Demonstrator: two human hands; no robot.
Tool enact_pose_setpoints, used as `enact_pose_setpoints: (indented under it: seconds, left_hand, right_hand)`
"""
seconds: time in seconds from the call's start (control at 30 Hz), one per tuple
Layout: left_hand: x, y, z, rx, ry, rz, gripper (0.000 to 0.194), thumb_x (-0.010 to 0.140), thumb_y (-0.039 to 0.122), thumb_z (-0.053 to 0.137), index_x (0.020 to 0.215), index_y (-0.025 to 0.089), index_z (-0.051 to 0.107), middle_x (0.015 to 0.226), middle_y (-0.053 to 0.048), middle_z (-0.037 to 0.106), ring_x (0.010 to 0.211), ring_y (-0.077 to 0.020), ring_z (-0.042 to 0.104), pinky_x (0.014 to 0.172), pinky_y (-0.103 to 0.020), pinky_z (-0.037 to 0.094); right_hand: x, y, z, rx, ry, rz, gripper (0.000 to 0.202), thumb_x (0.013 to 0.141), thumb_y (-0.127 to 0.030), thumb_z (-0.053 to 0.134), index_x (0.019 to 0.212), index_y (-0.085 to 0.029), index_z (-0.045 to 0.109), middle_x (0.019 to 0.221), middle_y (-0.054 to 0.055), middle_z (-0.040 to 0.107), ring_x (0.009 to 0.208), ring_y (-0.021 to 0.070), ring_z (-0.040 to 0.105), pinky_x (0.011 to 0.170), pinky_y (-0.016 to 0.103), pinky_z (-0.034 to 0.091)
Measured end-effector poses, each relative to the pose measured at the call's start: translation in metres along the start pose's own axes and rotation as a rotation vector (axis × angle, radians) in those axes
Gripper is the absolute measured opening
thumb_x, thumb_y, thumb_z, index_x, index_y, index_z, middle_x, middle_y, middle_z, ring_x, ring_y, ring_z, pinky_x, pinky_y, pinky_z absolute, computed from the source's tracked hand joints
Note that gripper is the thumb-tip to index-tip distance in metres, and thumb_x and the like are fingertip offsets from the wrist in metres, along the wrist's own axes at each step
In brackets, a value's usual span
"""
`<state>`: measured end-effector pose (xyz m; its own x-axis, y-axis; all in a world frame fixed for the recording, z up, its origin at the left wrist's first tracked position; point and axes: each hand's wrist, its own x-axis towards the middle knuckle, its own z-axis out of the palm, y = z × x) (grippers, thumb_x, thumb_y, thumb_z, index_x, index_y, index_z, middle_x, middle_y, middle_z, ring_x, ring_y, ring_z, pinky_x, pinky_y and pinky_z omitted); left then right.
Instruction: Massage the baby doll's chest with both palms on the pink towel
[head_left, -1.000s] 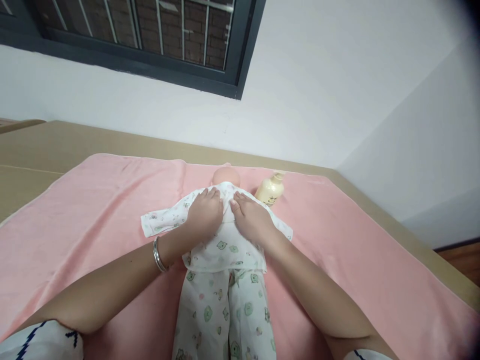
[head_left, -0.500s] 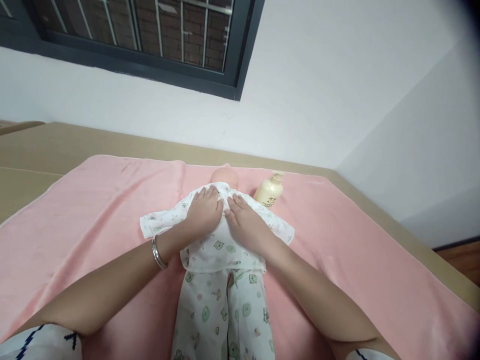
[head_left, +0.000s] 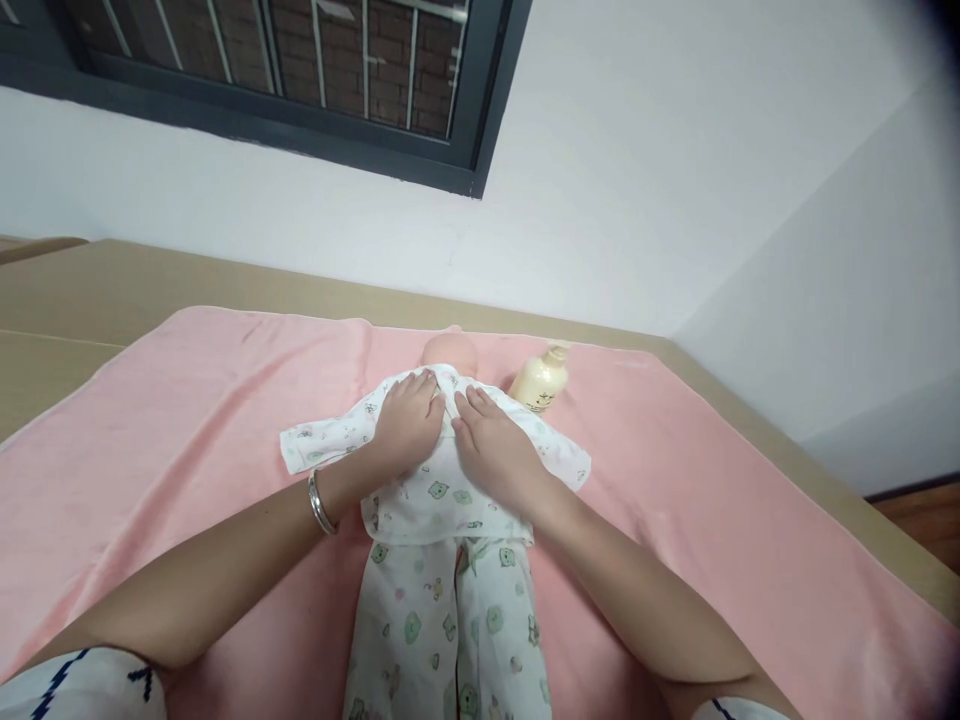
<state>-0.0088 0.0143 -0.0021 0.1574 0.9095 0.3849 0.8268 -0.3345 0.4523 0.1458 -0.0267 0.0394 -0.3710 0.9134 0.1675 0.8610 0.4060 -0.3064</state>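
From where I watch, my left hand [head_left: 409, 425] lies flat on the doll's white top [head_left: 435, 470], its fingers [head_left: 411, 392] stretched out and close together, gripping nothing. My right hand [head_left: 499, 450] lies flat just beside it on the same top, fingers side by side too, clamped on nothing. The 2 hands almost touch near the collar.

The doll [head_left: 448, 352] lies on its back in the middle of the pink blanket [head_left: 187, 400], head away from me and legs in printed pants [head_left: 450, 620] pointing toward me.

I think the top could bunch up or slide crooked if 1 hand pushes harder than the other, since the cloth is thin and loose. The left sleeve [head_left: 319, 445] is spread out flat and could fold under.

On the left wrist is a silver bangle [head_left: 321, 503]; it could catch on the cloth.

To the right of the doll's head lies a cream bottle [head_left: 540, 380], close by. A wide sweep of my right hand could knock it so it rolls.

Behind is a white wall [head_left: 637, 180] and a dark window [head_left: 300, 80].
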Motion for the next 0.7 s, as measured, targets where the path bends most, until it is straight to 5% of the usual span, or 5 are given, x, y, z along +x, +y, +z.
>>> enact_pose_setpoints:
  seconds: [0.33, 0.43, 0.6, 0.7]
  left_hand:
    - [-0.013, 0.001, 0.012, -0.202, 0.226, -0.004, 0.049, 0.102, 0.031, 0.025, 0.127, 0.016, 0.064, 0.138, -0.012, 0.063, 0.135, -0.0250, 0.052, 0.116, -0.050, 0.038]
    - [-0.013, 0.001, 0.011, -0.211, 0.230, 0.009, 0.052, 0.103, 0.032, 0.021, 0.127, 0.013, 0.064, 0.138, -0.014, 0.063, 0.136, -0.0255, 0.051, 0.117, -0.050, 0.038]
    - [-0.013, 0.001, 0.012, -0.187, 0.226, 0.022, 0.052, 0.104, 0.033, 0.021, 0.128, 0.015, 0.064, 0.138, -0.013, 0.063, 0.135, -0.0251, 0.051, 0.117, -0.050, 0.037]
    - [-0.013, 0.002, 0.012, -0.174, 0.225, 0.007, 0.050, 0.103, 0.033, 0.023, 0.128, 0.016, 0.064, 0.138, -0.012, 0.063, 0.135, -0.0257, 0.052, 0.116, -0.051, 0.038]
  right_hand:
    - [0.017, 0.021, -0.011, 0.150, 0.100, -0.009, 0.052, 0.105, -0.041, 0.027, 0.143, -0.018, 0.054, 0.150, 0.011, 0.052, 0.145, 0.0246, 0.040, 0.121, 0.046, 0.030]
    - [0.013, 0.014, -0.006, 0.137, 0.189, -0.054, 0.055, 0.104, -0.040, 0.029, 0.149, -0.014, 0.046, 0.156, 0.013, 0.043, 0.150, 0.0241, 0.031, 0.124, 0.046, 0.024]
    - [0.011, 0.009, -0.001, 0.101, 0.071, -0.099, 0.055, 0.103, -0.040, 0.036, 0.150, -0.014, 0.045, 0.158, 0.014, 0.039, 0.151, 0.0267, 0.029, 0.124, 0.053, 0.021]
    - [0.012, 0.012, -0.006, 0.142, 0.200, -0.056, 0.056, 0.101, -0.039, 0.038, 0.151, -0.015, 0.044, 0.160, 0.013, 0.035, 0.151, 0.0262, 0.027, 0.124, 0.051, 0.023]
